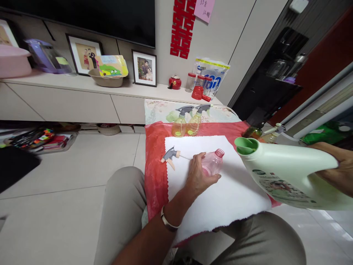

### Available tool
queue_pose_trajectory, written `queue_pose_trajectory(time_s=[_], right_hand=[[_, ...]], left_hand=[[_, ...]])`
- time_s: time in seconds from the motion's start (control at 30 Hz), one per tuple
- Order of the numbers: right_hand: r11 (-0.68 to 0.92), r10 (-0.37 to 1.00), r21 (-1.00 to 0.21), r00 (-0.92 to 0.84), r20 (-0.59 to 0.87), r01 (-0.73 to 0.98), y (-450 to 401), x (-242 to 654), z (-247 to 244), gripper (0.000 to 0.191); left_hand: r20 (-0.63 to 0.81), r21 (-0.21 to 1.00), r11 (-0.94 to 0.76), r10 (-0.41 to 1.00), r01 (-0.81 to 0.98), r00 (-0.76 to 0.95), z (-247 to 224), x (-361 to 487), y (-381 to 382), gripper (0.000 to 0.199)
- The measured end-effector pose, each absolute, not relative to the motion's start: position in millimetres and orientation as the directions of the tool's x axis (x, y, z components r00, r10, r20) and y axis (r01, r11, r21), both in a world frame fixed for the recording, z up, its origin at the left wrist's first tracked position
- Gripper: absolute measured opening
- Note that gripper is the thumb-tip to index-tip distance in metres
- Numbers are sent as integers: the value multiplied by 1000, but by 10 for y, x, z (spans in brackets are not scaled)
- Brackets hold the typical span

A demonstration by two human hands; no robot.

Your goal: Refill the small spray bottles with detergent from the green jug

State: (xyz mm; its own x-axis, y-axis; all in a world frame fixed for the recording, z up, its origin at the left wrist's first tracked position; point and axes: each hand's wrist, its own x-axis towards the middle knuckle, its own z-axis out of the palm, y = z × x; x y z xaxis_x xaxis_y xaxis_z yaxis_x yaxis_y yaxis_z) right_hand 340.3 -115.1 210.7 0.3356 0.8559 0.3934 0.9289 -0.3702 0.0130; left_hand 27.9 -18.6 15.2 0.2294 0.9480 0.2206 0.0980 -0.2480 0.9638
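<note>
My left hand [199, 173] is closed around a clear pink bottle [213, 162] with an open threaded neck, standing on a white cloth [228, 198]. To its left lies a grey and peach spray trigger head [171, 155] with its thin tube pointing toward my fingers. At the right, my right hand [340, 165] grips the handle of a large pale green jug [286, 165]. The jug is tilted on its side, its green spout [246, 145] facing the bottle but apart from it. No liquid shows coming from the spout.
Two yellowish spray bottles [179, 126] with grey triggers stand behind the cloth on red plastic sheeting [156, 158]. More bottles [253, 131] sit at the table's right back. Beyond runs a white cabinet [82, 96] with framed photos, a basket [107, 79] and a detergent bag [211, 77].
</note>
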Motion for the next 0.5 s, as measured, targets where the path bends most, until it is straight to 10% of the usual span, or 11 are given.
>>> queue_pose_trajectory(time_s=[0.5], right_hand=[[-475, 878, 86, 464, 121, 876, -954, 2960, 2323, 57]], left_hand=[[223, 962, -254, 943, 104, 246, 193, 277, -180, 88]])
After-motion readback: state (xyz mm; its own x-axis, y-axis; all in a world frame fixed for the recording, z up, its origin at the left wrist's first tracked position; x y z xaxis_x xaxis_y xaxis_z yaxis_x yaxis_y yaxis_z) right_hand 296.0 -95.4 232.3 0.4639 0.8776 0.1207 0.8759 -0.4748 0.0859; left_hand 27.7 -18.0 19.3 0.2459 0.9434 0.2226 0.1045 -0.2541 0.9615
